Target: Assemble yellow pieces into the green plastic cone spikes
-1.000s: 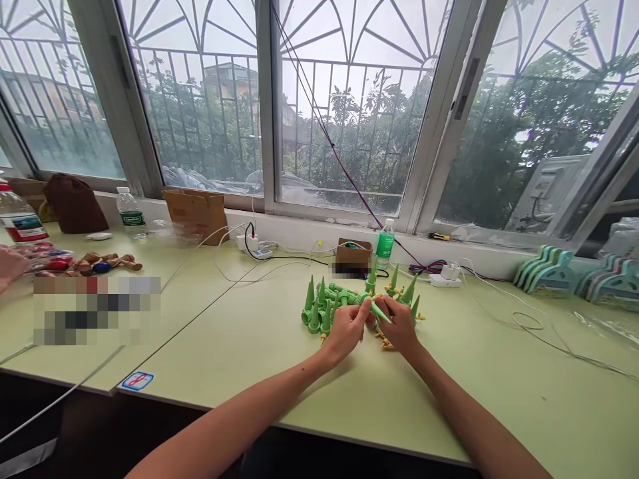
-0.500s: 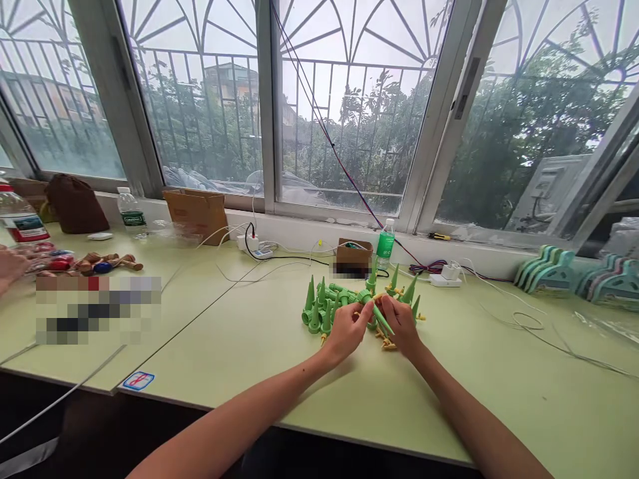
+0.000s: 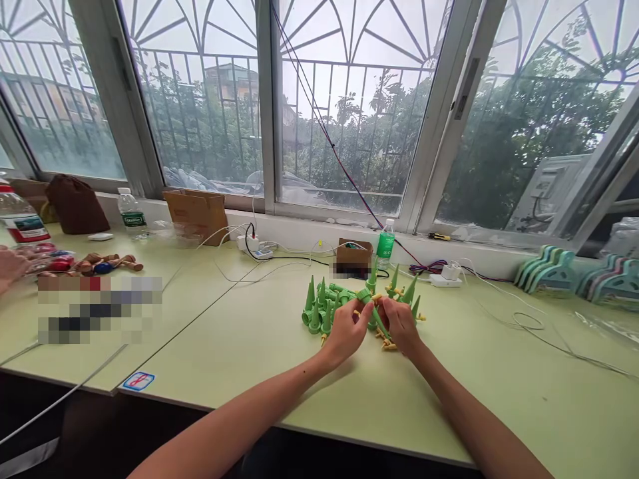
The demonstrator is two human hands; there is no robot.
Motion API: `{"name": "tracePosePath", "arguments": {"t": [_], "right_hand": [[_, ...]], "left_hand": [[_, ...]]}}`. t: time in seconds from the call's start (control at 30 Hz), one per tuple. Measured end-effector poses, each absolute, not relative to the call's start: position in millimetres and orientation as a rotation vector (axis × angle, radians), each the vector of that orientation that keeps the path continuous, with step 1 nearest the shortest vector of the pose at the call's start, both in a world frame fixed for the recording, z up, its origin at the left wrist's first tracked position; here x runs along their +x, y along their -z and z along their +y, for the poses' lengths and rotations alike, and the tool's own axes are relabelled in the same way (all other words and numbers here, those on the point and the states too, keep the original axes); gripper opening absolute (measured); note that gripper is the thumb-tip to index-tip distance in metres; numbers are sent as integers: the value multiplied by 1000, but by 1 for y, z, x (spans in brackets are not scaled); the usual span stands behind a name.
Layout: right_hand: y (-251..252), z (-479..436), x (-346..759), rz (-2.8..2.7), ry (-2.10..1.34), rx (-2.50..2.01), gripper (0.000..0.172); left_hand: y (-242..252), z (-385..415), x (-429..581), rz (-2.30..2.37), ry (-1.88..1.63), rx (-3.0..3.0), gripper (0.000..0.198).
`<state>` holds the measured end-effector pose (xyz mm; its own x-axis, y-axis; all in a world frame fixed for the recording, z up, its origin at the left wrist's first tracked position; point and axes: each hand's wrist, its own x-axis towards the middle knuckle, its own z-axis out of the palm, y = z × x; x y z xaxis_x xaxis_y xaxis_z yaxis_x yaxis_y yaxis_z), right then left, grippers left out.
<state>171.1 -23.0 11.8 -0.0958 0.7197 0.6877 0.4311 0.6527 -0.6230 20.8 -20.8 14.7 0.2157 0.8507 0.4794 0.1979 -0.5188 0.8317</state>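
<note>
My left hand (image 3: 347, 332) is closed on a green plastic plant-watering spike (image 3: 380, 322), whose tapered point slants down to the right. At the spike's collar sits a small yellow valve (image 3: 377, 299). The fingers of my right hand (image 3: 403, 326) are pinched together at that valve, though their tips are partly hidden. Around and behind both hands stand and lie several more green spikes (image 3: 314, 322), some fitted with yellow valves. Loose yellow valves (image 3: 387, 344) lie on the table below the held spike.
Behind the spikes are a small cardboard box (image 3: 353, 251) and a green-labelled bottle (image 3: 386, 242). Power strips (image 3: 445, 281) and cables run along the wall. Hangers (image 3: 546, 269) stand at right. At far left, another person's hand (image 3: 10, 267) is beside wooden pieces (image 3: 110, 263).
The held spike's point has swung down slightly, steeper than before. My right hand has drawn back a little from the spike's tip, its fingers still at the yellow valve.
</note>
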Motion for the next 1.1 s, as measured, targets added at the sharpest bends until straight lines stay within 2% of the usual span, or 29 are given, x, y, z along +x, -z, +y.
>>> {"name": "tracePosePath", "arguments": {"t": [1.1], "right_hand": [[-14, -24, 170, -1749, -277, -997, 45]], "left_hand": [[-13, -18, 19, 986, -1429, 2088, 27]]}}
